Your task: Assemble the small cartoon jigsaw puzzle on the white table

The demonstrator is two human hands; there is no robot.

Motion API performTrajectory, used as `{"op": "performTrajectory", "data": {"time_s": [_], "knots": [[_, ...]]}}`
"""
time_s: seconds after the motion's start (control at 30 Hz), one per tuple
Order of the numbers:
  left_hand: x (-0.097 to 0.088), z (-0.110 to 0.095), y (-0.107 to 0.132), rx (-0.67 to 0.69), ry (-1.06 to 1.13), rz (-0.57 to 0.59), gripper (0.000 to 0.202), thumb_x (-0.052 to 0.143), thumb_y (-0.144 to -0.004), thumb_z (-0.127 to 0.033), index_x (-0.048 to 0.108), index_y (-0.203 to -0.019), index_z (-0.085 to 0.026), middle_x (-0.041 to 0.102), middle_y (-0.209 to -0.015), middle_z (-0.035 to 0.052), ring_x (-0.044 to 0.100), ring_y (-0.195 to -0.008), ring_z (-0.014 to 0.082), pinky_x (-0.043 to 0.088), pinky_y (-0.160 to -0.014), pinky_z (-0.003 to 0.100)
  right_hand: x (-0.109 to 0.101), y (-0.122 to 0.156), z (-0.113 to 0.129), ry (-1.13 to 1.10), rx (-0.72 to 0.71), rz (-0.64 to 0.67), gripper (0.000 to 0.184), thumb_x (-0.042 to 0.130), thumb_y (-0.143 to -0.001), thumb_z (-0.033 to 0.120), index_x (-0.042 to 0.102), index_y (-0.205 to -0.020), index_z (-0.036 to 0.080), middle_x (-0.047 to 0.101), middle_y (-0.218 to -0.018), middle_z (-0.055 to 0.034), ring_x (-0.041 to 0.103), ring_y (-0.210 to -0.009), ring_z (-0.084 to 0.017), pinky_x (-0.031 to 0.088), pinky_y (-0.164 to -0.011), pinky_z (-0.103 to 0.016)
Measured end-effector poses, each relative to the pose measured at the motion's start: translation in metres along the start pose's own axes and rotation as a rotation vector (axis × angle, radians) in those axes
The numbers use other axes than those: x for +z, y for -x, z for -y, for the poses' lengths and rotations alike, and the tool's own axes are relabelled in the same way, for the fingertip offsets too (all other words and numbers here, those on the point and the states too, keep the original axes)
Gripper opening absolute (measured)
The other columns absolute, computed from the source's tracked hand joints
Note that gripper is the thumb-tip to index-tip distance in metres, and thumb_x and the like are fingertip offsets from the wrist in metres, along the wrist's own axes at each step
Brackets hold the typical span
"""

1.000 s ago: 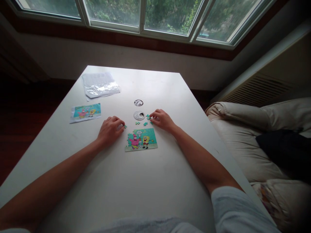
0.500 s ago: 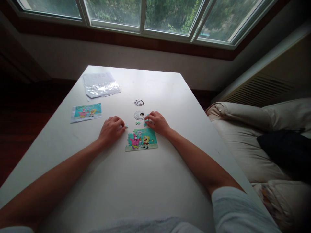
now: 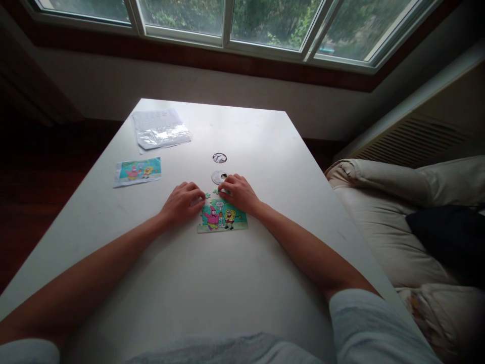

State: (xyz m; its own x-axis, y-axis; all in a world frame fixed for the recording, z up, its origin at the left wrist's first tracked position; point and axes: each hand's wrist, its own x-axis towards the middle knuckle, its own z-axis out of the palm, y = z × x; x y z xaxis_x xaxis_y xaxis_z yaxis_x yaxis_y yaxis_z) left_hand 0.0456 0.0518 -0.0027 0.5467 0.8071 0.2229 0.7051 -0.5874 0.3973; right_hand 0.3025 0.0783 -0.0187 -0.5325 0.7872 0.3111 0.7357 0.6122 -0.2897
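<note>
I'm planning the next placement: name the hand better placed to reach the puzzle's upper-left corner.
Probably the left hand: it is closer to that corner, right beside a teal piece. The right hand overlaps the upper right of the puzzle.

One head-worn camera looks forward and down from above the grey shirt [image 3: 235, 350], along both forearms [image 3: 113, 258]; the jigsaw puzzle [image 3: 223, 218] sits near mid-frame, the white table [image 3: 223, 288] spreads beneath, and the sliding window [image 3: 273, 25] lies farthest, cropped on top.

Trees [image 3: 273, 20] show through the window [image 3: 227, 25]; dark cloth [image 3: 447, 242] lies on a cream sofa [image 3: 366, 212].
</note>
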Motion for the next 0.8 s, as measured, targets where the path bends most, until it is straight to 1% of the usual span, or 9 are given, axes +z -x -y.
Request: {"op": "performTrajectory", "data": {"time_s": [0.1,0.2,0.3,0.4,0.57,0.67,0.8], "knots": [[-0.0026,-0.0018,0.0008,0.032,0.007,0.034,0.021,0.059,-0.091,-0.035,0.073,-0.104,-0.025,0.065,-0.106,0.0061,0.054,-0.098,0.0245,0.044,-0.089,0.041,0.0018,-0.0002,0.0026,-0.015,0.003,0.0,0.014,0.066,-0.094,0.034,0.072,-0.101,0.024,0.063,-0.103,-0.0069,0.051,-0.099,-0.024,0.038,-0.089,-0.038],[-0.005,-0.0034,0.0012,0.062,0.032,0.075,0.021,0.061,-0.091,-0.037,0.073,-0.105,-0.027,0.064,-0.109,0.0061,0.054,-0.1,0.0247,0.044,-0.09,0.042,0.0036,-0.0009,0.005,-0.027,-0.001,0.003,0.018,0.068,-0.092,0.038,0.073,-0.104,0.026,0.063,-0.103,-0.0074,0.05,-0.099,-0.024,0.039,-0.089,-0.039],[-0.0059,-0.0044,0.001,0.088,0.065,0.103,0.02,0.061,-0.092,-0.036,0.074,-0.106,-0.03,0.064,-0.11,0.0055,0.054,-0.101,0.0242,0.043,-0.093,0.041,0.0044,-0.0018,0.0059,-0.046,-0.007,0.007,0.014,0.065,-0.094,0.033,0.073,-0.104,0.027,0.062,-0.101,-0.0071,0.05,-0.097,-0.024,0.038,-0.089,-0.039],[-0.0047,-0.0038,0.0005,0.103,0.073,0.109,0.02,0.059,-0.094,-0.035,0.075,-0.106,-0.031,0.064,-0.11,0.0053,0.054,-0.101,0.0236,0.043,-0.093,0.04,0.0031,-0.0024,0.0051,-0.081,-0.009,0.024,0.013,0.063,-0.095,0.028,0.074,-0.103,0.027,0.063,-0.1,-0.0068,0.05,-0.096,-0.023,0.038,-0.088,-0.038],[-0.0016,-0.0023,0.0005,0.133,0.061,0.11,0.022,0.057,-0.097,-0.032,0.076,-0.107,-0.034,0.063,-0.109,0.0053,0.054,-0.1,0.0231,0.044,-0.091,0.039,-0.0026,-0.0027,0.0049,-0.1,0.003,0.073,0.008,0.066,-0.093,0.026,0.071,-0.099,0.024,0.064,-0.103,-0.0068,0.05,-0.1,-0.024,0.037,-0.087,-0.037],[-0.0029,-0.0031,0.0013,0.135,0.056,0.11,0.023,0.056,-0.097,-0.032,0.075,-0.11,-0.033,0.063,-0.11,0.0054,0.054,-0.1,0.0232,0.044,-0.092,0.04,-0.0045,-0.0019,0.007,-0.096,0.01,0.079,0.007,0.065,-0.093,0.024,0.067,-0.098,0.022,0.065,-0.103,-0.0069,0.051,-0.101,-0.024,0.035,-0.088,-0.037],[-0.009,-0.0015,0.0026,0.138,0.078,0.136,0.02,0.062,-0.092,-0.036,0.073,-0.107,-0.029,0.063,-0.114,0.0054,0.054,-0.104,0.024,0.043,-0.097,0.041,-0.0051,0.0013,0.0079,-0.14,0.009,0.052,0.003,0.061,-0.093,0.02,0.064,-0.092,0.021,0.068,-0.095,-0.0054,0.055,-0.094,-0.022,0.034,-0.088,-0.036]]}}
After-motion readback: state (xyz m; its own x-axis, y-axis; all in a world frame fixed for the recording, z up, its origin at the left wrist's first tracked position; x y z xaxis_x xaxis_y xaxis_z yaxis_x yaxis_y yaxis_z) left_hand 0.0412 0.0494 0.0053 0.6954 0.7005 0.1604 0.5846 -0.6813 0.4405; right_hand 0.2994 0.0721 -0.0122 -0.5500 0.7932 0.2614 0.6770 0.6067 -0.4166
